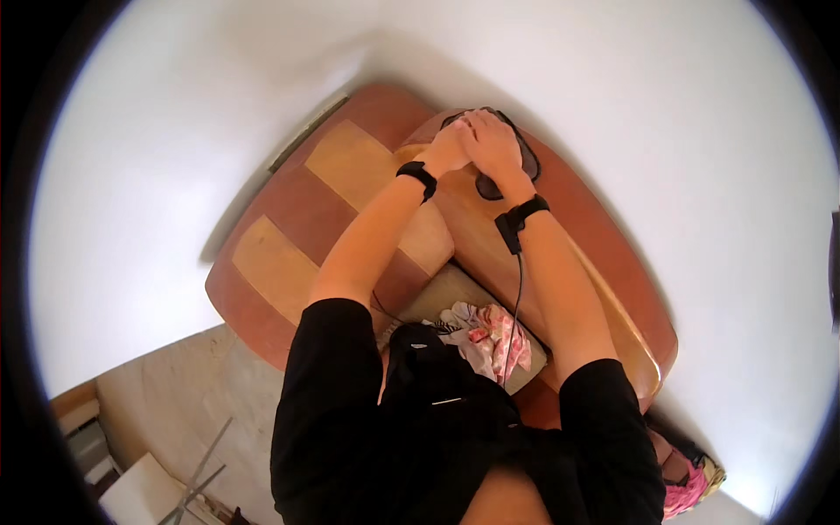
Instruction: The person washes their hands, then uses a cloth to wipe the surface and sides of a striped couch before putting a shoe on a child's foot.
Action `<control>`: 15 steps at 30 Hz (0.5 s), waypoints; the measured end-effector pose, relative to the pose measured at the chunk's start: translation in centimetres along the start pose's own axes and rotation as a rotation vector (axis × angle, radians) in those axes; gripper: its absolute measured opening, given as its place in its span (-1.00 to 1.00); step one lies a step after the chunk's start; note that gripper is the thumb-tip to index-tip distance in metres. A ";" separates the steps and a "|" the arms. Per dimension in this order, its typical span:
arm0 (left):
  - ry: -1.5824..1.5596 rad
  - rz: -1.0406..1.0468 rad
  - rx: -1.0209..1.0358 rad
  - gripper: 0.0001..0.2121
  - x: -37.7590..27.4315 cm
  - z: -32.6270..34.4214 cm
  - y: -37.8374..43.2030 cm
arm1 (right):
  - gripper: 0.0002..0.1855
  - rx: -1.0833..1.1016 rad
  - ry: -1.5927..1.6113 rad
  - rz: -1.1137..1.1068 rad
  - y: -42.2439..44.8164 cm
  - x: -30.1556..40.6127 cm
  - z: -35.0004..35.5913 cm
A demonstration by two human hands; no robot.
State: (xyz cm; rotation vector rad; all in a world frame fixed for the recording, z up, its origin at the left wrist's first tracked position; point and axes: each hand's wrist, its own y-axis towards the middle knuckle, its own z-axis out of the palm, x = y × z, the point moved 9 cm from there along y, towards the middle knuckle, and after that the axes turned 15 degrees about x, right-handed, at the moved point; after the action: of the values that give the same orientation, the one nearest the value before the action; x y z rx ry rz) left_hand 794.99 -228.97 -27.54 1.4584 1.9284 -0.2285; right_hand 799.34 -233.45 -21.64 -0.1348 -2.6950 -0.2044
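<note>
Both arms reach forward to a dark, black-edged piece of sheer material (489, 187) on the brown and tan upholstered sofa (367, 164). My left hand (447, 149) and my right hand (493, 146) meet over this material, the right partly covering the left. Fingers of both hands overlap, so what lies between them is hidden. Each wrist bears a black strap; a thin cable runs down from the box on the right one.
Patterned pink and white cloths (492, 338) lie in front of my body. White walls (669, 164) meet behind the sofa. Pink fabric (686, 489) is at lower right; a white chair-like object (144, 489) and crossed metal bars (190, 495) are at lower left.
</note>
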 end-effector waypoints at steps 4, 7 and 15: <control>-0.103 -0.165 0.167 -0.71 4.6 2.0 1.3 | -0.49 0.104 -0.025 -0.018 2.5 -0.6 2.0; -0.180 0.016 0.147 -0.75 4.4 1.9 2.4 | -0.57 0.098 -0.054 -0.051 1.8 -0.8 2.0; 0.377 0.222 0.108 -0.64 12.5 0.3 -1.1 | -0.47 0.094 -0.273 -0.087 -3.7 6.8 0.8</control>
State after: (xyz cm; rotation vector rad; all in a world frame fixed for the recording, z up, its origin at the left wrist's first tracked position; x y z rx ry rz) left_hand 792.61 -219.77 -35.79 1.8803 2.0450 0.0499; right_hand 792.42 -236.56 -19.94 -0.0171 -2.9790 -0.0909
